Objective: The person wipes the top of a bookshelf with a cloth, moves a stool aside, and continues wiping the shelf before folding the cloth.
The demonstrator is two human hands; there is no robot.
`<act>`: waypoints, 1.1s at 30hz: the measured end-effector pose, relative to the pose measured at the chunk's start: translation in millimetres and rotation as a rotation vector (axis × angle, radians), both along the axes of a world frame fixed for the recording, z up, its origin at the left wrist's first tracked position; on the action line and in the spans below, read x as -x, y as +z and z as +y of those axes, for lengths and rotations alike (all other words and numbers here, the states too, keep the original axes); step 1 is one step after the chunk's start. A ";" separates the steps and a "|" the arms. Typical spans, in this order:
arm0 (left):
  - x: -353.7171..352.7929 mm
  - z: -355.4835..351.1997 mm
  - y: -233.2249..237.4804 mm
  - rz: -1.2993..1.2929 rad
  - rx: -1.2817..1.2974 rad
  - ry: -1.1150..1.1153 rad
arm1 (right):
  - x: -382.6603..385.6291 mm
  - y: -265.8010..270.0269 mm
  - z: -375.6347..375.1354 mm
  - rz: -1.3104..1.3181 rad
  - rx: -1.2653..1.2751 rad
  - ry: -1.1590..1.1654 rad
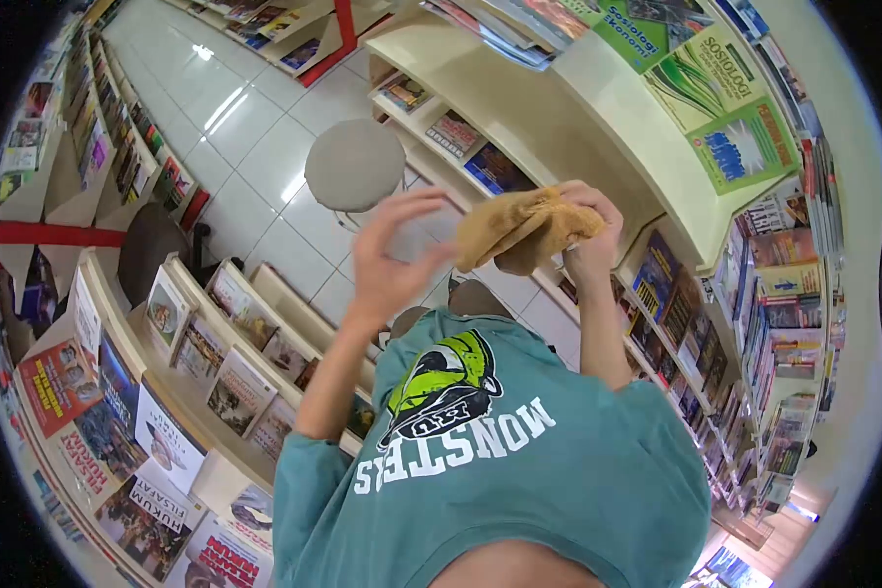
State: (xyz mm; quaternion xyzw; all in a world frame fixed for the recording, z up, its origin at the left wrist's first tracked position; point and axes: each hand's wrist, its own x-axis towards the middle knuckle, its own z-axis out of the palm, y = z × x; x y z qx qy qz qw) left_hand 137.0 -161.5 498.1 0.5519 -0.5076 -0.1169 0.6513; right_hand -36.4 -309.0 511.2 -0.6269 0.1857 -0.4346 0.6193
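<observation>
A tan, fuzzy cloth (510,227) hangs folded in front of the green shirt. My right hand (590,218) grips its right end, fingers wrapped round it. Just left of the cloth, my left hand (392,257) is raised, slightly blurred, with its fingers and thumb spread and nothing held. The thumb tip comes close to the cloth's left edge; whether they touch is unclear.
A round grey stool (355,165) stands on the tiled floor (255,127) beyond my left hand. Bookshelves line both sides. Green sociology books (745,147) lie on the upper right shelf (612,118). More books (171,441) stand at the lower left.
</observation>
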 end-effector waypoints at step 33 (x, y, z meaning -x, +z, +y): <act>40.7 21.4 26.5 -0.049 0.190 0.136 | -32.0 -25.9 36.5 -0.153 0.132 -0.290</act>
